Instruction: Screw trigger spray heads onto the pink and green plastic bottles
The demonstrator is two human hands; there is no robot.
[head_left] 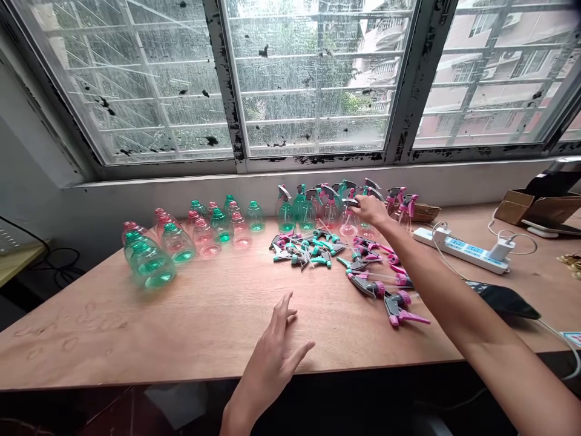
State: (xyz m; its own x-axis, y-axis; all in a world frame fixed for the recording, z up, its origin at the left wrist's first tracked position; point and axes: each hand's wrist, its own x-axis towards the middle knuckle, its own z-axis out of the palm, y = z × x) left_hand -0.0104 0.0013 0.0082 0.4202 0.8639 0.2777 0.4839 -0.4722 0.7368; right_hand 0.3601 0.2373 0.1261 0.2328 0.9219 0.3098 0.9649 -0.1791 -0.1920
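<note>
My right hand (371, 209) reaches to the back of the table, its fingers closed around the trigger head of a pink spray bottle (348, 226). That bottle stands at the front of a group of pink and green spray bottles with heads fitted, such as a green one (285, 215). Over the table's front edge, my left hand (275, 348) is open with fingers spread and nothing in it. Between the hands lie a pile of loose green-and-grey trigger sprayers (313, 247) and several pink-and-grey trigger sprayers (399, 306).
Headless bottles, green (153, 266) and pink (206, 238), stand at the left on the wooden table (195, 339). To the right are a white power strip (467, 249) with cables, a black pouch (503, 298) and a cardboard box (538, 209). Windows run behind.
</note>
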